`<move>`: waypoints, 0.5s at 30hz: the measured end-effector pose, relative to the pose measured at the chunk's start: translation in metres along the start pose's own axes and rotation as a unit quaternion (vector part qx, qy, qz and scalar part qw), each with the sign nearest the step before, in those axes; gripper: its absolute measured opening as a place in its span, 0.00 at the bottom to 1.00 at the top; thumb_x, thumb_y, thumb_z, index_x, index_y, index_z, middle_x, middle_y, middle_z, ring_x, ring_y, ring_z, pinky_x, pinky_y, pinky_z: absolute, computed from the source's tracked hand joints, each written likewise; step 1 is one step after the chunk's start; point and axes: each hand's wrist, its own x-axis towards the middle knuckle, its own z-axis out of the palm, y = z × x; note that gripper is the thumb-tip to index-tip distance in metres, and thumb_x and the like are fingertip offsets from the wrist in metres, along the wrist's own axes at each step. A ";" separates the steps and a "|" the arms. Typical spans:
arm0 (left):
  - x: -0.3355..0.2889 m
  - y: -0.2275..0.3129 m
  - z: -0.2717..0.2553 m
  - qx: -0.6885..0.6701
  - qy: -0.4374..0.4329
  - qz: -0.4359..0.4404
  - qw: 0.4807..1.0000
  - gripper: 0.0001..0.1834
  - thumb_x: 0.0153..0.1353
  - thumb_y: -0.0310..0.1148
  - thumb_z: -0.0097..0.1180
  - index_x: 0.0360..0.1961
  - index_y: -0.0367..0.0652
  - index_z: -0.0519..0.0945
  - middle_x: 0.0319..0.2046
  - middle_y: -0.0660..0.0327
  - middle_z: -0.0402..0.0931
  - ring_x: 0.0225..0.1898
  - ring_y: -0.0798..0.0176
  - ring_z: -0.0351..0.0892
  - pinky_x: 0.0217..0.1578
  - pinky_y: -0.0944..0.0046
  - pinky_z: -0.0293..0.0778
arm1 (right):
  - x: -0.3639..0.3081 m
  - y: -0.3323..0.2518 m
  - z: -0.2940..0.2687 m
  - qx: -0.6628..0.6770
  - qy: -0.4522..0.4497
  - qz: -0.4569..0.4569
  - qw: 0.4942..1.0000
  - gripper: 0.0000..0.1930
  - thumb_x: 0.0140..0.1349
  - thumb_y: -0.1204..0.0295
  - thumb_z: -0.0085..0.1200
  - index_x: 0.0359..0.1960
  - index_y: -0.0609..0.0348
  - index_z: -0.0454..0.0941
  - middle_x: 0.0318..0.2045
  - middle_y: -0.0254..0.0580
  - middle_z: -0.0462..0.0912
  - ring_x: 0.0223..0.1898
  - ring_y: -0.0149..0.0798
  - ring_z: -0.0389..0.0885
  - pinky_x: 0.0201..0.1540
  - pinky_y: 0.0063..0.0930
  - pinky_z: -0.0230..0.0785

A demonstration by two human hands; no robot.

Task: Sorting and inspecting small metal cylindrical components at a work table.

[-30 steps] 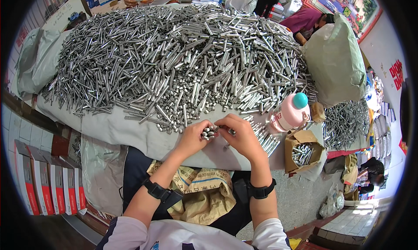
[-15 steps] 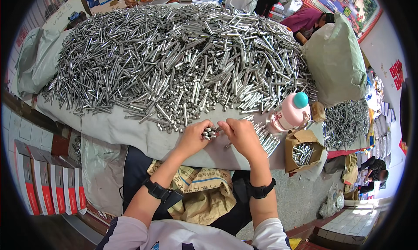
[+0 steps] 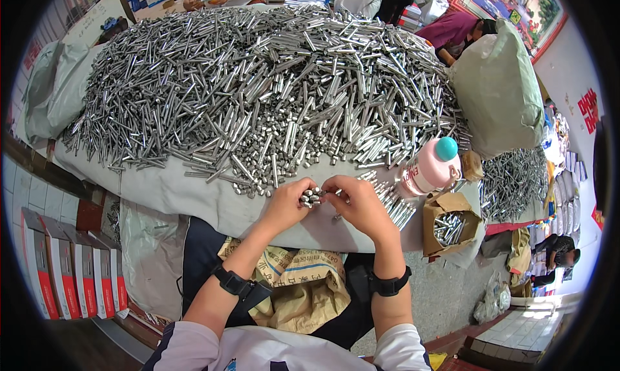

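Note:
My left hand [image 3: 285, 202] is closed round a cluster of small shiny metal caps [image 3: 310, 198], at the near edge of the cloth-covered table. Against the right side of this cluster, my right hand [image 3: 360, 204] is bent in a pinch. What its fingertips hold is too small and too covered to make out. Just beyond both hands lies a heap of short metal caps [image 3: 274, 135]. It runs into a broad pile of thin metal tubes [image 3: 213, 74]. More tubes [image 3: 395, 206] lie side by side to the right of my right hand.
A pink bottle [image 3: 426, 167] with a teal lid stands right of my hands. Nearer is a cardboard box [image 3: 470, 226] holding metal tubes. A large pale sack [image 3: 500, 93] rises behind. Several people sit or work across the table. Brown paper sacking [image 3: 303, 293] covers my lap.
My right hand has shifted slightly left, its fingertips now against the cluster, and its fingers have rolled. My left hand has stayed in place with the caps.

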 end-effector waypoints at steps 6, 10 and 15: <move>-0.001 -0.001 0.001 -0.027 0.015 0.013 0.999 0.14 0.45 0.23 0.61 0.35 0.42 0.74 0.22 0.57 0.75 0.22 0.58 0.75 0.24 0.61 0.68 | 0.000 -0.009 -0.005 -0.119 -0.001 0.048 0.992 0.08 0.56 0.72 0.58 0.35 0.63 0.79 0.23 0.48 0.80 0.21 0.45 0.77 0.27 0.32 0.68; 0.000 -0.003 0.003 -0.009 0.021 0.041 0.999 0.15 0.44 0.23 0.61 0.35 0.42 0.74 0.22 0.57 0.74 0.22 0.59 0.75 0.24 0.62 0.68 | -0.001 0.009 0.002 -0.044 -0.005 -0.053 0.998 0.08 0.57 0.70 0.58 0.35 0.62 0.79 0.21 0.48 0.79 0.20 0.45 0.76 0.26 0.32 0.67; -0.001 -0.002 0.002 -0.023 0.010 0.011 1.000 0.15 0.44 0.23 0.61 0.35 0.42 0.74 0.21 0.57 0.74 0.22 0.59 0.75 0.24 0.62 0.69 | 0.001 0.000 -0.001 -0.127 0.007 0.040 0.991 0.08 0.58 0.68 0.56 0.33 0.61 0.79 0.20 0.48 0.79 0.21 0.49 0.77 0.26 0.35 0.68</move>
